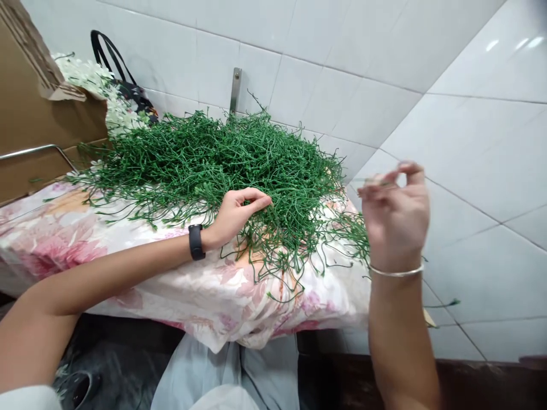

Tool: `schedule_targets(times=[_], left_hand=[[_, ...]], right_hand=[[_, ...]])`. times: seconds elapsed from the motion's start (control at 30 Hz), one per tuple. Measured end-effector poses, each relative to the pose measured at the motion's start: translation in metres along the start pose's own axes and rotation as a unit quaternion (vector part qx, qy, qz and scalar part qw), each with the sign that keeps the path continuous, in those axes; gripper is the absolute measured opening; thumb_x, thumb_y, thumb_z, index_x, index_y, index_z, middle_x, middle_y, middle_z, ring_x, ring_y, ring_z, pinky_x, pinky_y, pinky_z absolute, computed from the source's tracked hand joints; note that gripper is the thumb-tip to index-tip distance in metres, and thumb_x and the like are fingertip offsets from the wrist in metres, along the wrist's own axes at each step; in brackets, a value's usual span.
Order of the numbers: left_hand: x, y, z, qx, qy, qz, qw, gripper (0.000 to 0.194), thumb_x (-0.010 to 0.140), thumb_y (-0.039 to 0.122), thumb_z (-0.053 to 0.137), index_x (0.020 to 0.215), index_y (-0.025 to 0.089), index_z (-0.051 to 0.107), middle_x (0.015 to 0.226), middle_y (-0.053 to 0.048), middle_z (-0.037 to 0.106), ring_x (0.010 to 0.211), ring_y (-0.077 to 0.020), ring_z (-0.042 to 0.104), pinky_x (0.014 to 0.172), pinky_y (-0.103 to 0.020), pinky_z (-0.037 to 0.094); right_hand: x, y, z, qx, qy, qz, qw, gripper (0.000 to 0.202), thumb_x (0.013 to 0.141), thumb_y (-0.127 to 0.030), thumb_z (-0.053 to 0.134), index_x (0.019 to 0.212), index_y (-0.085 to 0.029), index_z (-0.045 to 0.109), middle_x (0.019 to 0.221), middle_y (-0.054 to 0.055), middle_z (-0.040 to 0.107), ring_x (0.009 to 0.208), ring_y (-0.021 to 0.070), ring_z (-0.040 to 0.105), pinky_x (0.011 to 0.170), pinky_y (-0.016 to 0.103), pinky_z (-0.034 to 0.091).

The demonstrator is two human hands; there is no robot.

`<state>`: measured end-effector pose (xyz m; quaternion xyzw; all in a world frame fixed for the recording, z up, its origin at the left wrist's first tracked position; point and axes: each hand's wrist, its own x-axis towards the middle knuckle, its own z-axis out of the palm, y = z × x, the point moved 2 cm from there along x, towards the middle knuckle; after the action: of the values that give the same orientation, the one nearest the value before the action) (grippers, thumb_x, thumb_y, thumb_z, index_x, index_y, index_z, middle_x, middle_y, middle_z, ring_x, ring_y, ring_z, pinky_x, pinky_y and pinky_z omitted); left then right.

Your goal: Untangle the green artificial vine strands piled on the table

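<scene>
A large heap of green plastic stems (222, 165) lies on a table covered with a pink floral cloth (64, 233), pushed up against a white tiled wall (470, 142). The left hand (237, 213) rests on the near edge of the heap, fingers curled and pinching into the tangle, gripping a few strands. A black wristband (195, 242) sits on that wrist. The right hand (395, 213) is raised off to the right of the heap, in front of the wall, its thumb and fingertips pressed together on what looks like a single thin green stem (376, 181), though blur makes that hard to confirm. A silver bangle (396, 272) circles that wrist. At the far left stand a cardboard box (38, 108), a cluster of white artificial flowers (92, 80) and a black-handled bag (123, 85). No writing or brand mark can be read on any of these.
</scene>
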<state>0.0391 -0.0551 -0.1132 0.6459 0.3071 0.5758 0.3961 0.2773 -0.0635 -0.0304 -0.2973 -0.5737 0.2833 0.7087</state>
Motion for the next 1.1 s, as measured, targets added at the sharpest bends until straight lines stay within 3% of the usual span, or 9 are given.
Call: schedule_targets(times=[0.07,0.17,0.3,0.4,0.53,0.63,0.73,0.83,1.1], left_hand=[[0.004,-0.004,0.001,-0.019,0.001,-0.020,1.000,0.019,0.073,0.033,0.061,0.072,0.015,0.066,0.074,-0.003,0.064,0.070,-0.0106,0.055,0.066,-0.023,0.042],[0.006,-0.008,0.000,-0.041,0.022,-0.042,0.998,0.020,0.070,0.035,0.064,0.070,0.015,0.067,0.072,-0.002,0.065,0.068,-0.0103,0.055,0.066,-0.024,0.043],[0.004,-0.007,0.000,-0.059,0.013,-0.051,0.997,0.020,0.069,0.035,0.065,0.070,0.015,0.067,0.070,-0.002,0.065,0.066,-0.0096,0.056,0.065,-0.024,0.043],[0.002,-0.004,0.002,-0.072,0.000,-0.054,0.996,0.018,0.069,0.033,0.066,0.070,0.015,0.066,0.069,-0.001,0.064,0.065,-0.0088,0.056,0.064,-0.022,0.043],[0.000,0.000,0.004,-0.070,-0.021,-0.054,0.996,0.019,0.069,0.033,0.066,0.070,0.014,0.064,0.068,0.000,0.061,0.062,-0.0073,0.052,0.060,-0.020,0.039],[-0.001,0.003,0.004,-0.048,-0.049,-0.044,0.997,0.021,0.072,0.034,0.063,0.072,0.013,0.063,0.068,0.000,0.059,0.061,-0.0075,0.049,0.057,-0.020,0.036],[-0.002,0.006,0.004,-0.039,-0.086,-0.028,0.995,0.021,0.077,0.033,0.057,0.072,0.013,0.059,0.070,-0.001,0.058,0.064,-0.0085,0.050,0.060,-0.021,0.037],[-0.005,0.008,0.005,-0.027,-0.129,-0.018,0.991,0.023,0.083,0.034,0.049,0.073,0.014,0.053,0.067,0.000,0.057,0.064,-0.0092,0.051,0.062,-0.022,0.038],[-0.013,0.018,0.007,0.184,-0.142,0.084,0.969,0.023,0.087,0.031,0.043,0.073,0.016,0.053,0.064,0.003,0.056,0.066,-0.0094,0.047,0.074,-0.027,0.031]], right_hand=[[-0.010,0.006,0.008,-0.138,-0.070,0.002,0.988,0.022,0.077,-0.020,0.053,0.095,-0.025,0.042,0.059,-0.005,0.048,0.053,0.0104,0.046,0.055,0.026,0.037],[-0.022,0.018,0.021,-0.361,-0.172,-0.029,0.916,0.024,0.084,-0.025,0.045,0.107,-0.025,0.044,0.071,0.001,0.062,0.073,0.0161,0.058,0.073,0.036,0.043],[-0.024,0.021,0.028,-0.508,-0.227,-0.130,0.820,0.034,0.086,-0.023,0.040,0.120,-0.024,0.042,0.115,0.007,0.056,0.114,0.0222,0.045,0.099,0.047,0.030],[-0.026,0.017,0.037,-0.452,-0.300,-0.113,0.832,0.038,0.087,-0.023,0.039,0.124,-0.024,0.038,0.126,0.007,0.047,0.120,0.0205,0.041,0.101,0.043,0.031],[-0.037,0.018,0.059,-0.282,-0.439,-0.004,0.853,0.039,0.086,-0.025,0.041,0.125,-0.027,0.034,0.126,0.005,0.046,0.115,0.0172,0.046,0.100,0.038,0.035],[-0.042,0.023,0.068,-0.229,-0.433,0.047,0.871,0.036,0.082,-0.028,0.051,0.116,-0.025,0.041,0.120,0.006,0.047,0.104,0.0162,0.051,0.093,0.034,0.039],[-0.043,0.029,0.068,-0.142,-0.417,0.122,0.890,0.029,0.081,-0.028,0.053,0.107,-0.023,0.042,0.089,0.001,0.053,0.081,0.0112,0.053,0.075,0.027,0.043],[-0.045,0.030,0.066,-0.067,-0.406,0.199,0.890,0.027,0.082,-0.024,0.051,0.106,-0.023,0.039,0.064,-0.005,0.042,0.060,0.0075,0.044,0.058,0.022,0.038],[-0.059,0.027,0.063,0.034,-0.356,0.370,0.858,0.025,0.080,-0.022,0.053,0.103,-0.024,0.043,0.058,-0.006,0.034,0.050,0.0058,0.029,0.044,0.020,0.017]])
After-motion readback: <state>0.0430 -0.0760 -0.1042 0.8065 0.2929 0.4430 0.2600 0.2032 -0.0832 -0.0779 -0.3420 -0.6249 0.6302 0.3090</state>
